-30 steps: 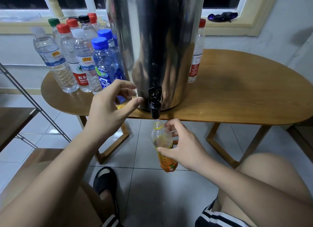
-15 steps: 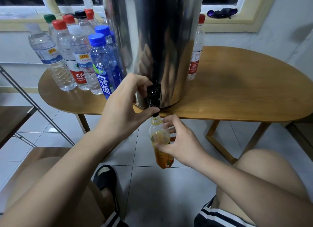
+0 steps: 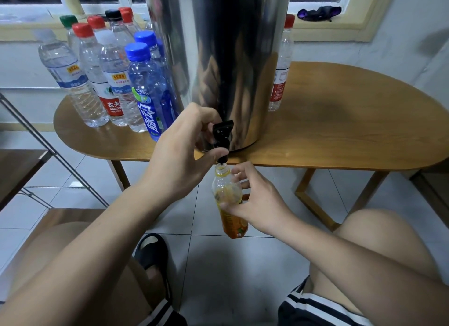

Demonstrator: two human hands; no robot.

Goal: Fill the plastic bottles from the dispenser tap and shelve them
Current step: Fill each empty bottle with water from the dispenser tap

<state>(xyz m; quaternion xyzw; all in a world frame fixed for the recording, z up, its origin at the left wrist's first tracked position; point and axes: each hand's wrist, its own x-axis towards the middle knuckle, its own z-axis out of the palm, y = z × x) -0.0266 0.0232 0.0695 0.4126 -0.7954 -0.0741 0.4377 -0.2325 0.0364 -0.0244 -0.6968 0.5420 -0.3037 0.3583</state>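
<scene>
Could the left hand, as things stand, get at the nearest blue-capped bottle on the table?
Probably yes: the left hand is at the tap, and the blue-capped bottle stands just to its left with nothing between them, though it would have to leave the tap first.

Dispenser (image 3: pixel 218 58): silver steel; tap (image 3: pixel 222 136) black. Held bottle (image 3: pixel 230 204): orange label, yellow neck ring. Upper left bottles (image 3: pixel 109 77): red, blue, green, black, white caps. Table (image 3: pixel 340 131): light wood grain. Shorts (image 3: pixel 315 306): black, white stripes.

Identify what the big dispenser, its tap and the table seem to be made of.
Dispenser: apparently polished stainless steel; its wall gives mirror-like reflections of the hands.
Tap: glossy black, probably plastic; partly covered by the left hand.
Table: wood or wood veneer, with visible grain and a satin sheen; which one cannot be told.
</scene>
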